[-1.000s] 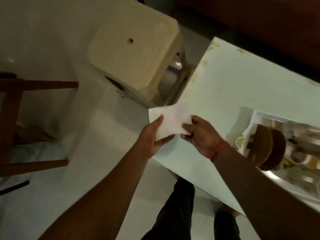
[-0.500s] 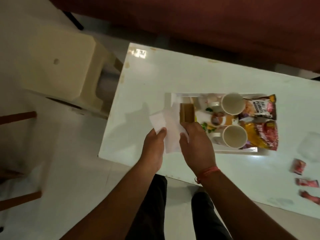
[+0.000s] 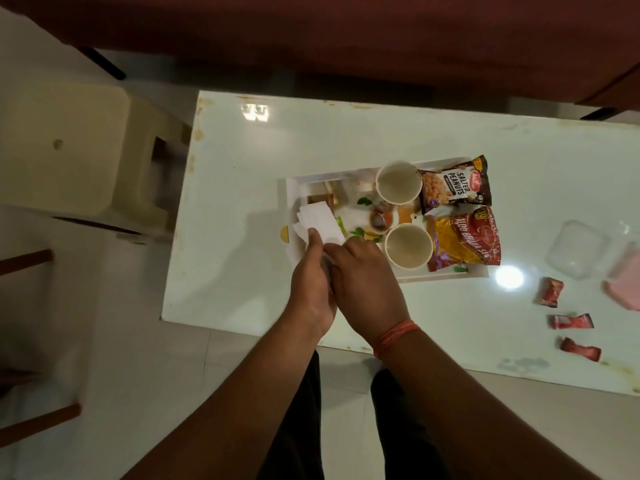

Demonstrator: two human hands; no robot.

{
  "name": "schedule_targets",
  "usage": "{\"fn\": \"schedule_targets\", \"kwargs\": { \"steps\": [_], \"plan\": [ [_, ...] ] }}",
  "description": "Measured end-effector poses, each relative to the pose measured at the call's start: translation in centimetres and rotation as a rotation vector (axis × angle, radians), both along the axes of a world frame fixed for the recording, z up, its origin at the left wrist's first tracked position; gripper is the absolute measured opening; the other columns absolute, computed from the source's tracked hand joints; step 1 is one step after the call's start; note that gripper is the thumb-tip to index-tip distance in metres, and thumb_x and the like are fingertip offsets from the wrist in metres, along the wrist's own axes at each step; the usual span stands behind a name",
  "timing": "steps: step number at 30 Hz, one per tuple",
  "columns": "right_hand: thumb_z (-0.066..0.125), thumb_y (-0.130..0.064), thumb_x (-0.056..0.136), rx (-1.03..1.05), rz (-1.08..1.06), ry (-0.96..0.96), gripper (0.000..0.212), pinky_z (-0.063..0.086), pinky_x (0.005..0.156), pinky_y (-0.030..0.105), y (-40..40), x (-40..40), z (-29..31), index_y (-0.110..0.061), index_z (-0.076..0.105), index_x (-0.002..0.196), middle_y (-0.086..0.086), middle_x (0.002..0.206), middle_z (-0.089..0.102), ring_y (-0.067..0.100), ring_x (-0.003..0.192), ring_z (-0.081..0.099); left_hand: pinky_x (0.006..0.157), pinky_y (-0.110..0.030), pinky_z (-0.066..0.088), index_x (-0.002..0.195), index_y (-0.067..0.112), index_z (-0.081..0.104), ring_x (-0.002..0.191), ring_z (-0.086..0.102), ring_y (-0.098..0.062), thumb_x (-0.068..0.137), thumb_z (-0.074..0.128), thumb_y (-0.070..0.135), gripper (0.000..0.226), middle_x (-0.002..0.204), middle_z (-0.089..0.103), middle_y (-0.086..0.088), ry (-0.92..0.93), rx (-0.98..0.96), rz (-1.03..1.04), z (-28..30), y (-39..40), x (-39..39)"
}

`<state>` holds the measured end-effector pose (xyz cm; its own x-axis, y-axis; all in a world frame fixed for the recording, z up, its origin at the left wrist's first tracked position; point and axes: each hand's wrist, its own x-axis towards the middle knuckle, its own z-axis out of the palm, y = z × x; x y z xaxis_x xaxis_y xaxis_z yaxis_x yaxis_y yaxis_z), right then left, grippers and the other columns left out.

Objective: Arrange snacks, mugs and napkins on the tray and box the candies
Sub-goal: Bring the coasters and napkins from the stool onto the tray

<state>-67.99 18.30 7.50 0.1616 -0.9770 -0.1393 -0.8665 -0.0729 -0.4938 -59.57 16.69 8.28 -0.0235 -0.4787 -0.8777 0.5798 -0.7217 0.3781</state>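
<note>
Both our hands have carried the napkin [image 3: 318, 221] forward over the tray [image 3: 294, 188]'s left end. Our left hand [image 3: 311, 282] pinches its near edge, thumb on top; our right hand [image 3: 363, 278] curls round it alongside, fingertips hidden.

White napkins [image 3: 317, 220] at tray's [image 3: 292, 188] left end, mid-frame; 2 upright mugs [image 3: 399, 182] + 2 snack packs [image 3: 453, 188] on tray; 3 red candies [image 3: 551, 292] lower right.
</note>
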Motion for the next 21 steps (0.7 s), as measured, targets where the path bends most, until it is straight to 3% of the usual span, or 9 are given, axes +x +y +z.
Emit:
{"fn": "schedule_targets", "kwargs": {
  "steps": [3, 5, 8, 10, 13, 16, 21],
  "plan": [
    [0.047, -0.017, 0.086, 0.049, 0.076, -0.023, 0.037, 0.051, 0.075, 0.040, 0.4, -0.3, -0.3, -0.015, 0.063, 0.119, 0.006, 0.094, 0.063, 0.025, 0.087, 0.055, 0.100, -0.038, 0.051, 0.123, 0.005, 0.062, 0.105, 0.070, -0.021, 0.092, 0.055, 0.055, 0.059, 0.105, 0.076, -0.007, -0.039, 0.045, -0.038, -0.2, 0.0, 0.2],
    [0.062, -0.008, 0.076, 0.076, 0.154, -0.036, 0.053, 0.050, 0.086, 0.042, 0.9, -0.6, -0.5, -0.014, 0.057, 0.129, 0.006, 0.106, 0.062, 0.027, 0.098, 0.054, 0.099, -0.038, 0.051, 0.126, 0.008, 0.061, 0.108, 0.070, -0.023, 0.090, 0.059, 0.053, 0.058, 0.112, 0.075, -0.008, -0.076, 0.067, -0.059, -0.4, -0.1, 0.7],
    [0.066, -0.001, 0.065, 0.063, 0.241, -0.022, 0.073, 0.049, 0.091, 0.042, 1.6, -1.0, -0.9, -0.012, 0.049, 0.135, 0.008, 0.117, 0.057, 0.030, 0.107, 0.052, 0.104, -0.037, 0.048, 0.131, 0.007, 0.059, 0.114, 0.067, -0.024, 0.092, 0.058, 0.049, 0.057, 0.122, 0.070, -0.012, -0.033, 0.078, -0.057, -0.8, -0.2, 1.7],
    [0.067, 0.000, 0.069, 0.026, 0.247, -0.002, 0.068, 0.049, 0.090, 0.042, 1.9, -0.6, -1.4, -0.012, 0.050, 0.134, 0.009, 0.116, 0.058, 0.030, 0.106, 0.053, 0.104, -0.037, 0.048, 0.131, 0.005, 0.058, 0.114, 0.067, -0.025, 0.093, 0.058, 0.046, 0.056, 0.124, 0.069, -0.014, -0.007, 0.094, -0.041, -1.0, -0.1, 2.1],
    [0.065, 0.002, 0.077, -0.040, 0.198, -0.009, 0.053, 0.050, 0.083, 0.040, 1.7, 0.2, -2.1, -0.012, 0.057, 0.127, 0.007, 0.106, 0.063, 0.028, 0.097, 0.056, 0.089, -0.032, 0.055, 0.128, 0.007, 0.060, 0.110, 0.068, -0.024, 0.096, 0.058, 0.037, 0.044, 0.120, 0.070, -0.012, -0.077, 0.077, -0.039, -1.1, -0.4, 2.2],
    [0.062, 0.001, 0.079, -0.097, 0.166, -0.018, 0.041, 0.046, 0.077, 0.035, 1.3, 0.7, -2.6, -0.012, 0.065, 0.118, 0.006, 0.095, 0.064, 0.025, 0.086, 0.057, 0.077, -0.036, 0.057, 0.123, 0.016, 0.062, 0.106, 0.068, -0.026, 0.094, 0.062, 0.031, 0.034, 0.116, 0.070, -0.009, -0.279, -0.008, -0.144, -1.4, -1.9, 2.8],
    [0.062, 0.005, 0.079, -0.036, -0.068, -0.167, 0.039, 0.052, 0.079, 0.035, 0.8, 1.5, -3.2, -0.008, 0.065, 0.116, 0.009, 0.100, 0.063, 0.027, 0.091, 0.059, 0.085, -0.044, 0.057, 0.096, 0.018, 0.064, 0.091, 0.066, -0.021, 0.085, 0.066, 0.025, 0.013, 0.094, 0.068, 0.001, -0.774, -0.248, -0.533, -1.8, -6.9, 4.2]
  ]
}}
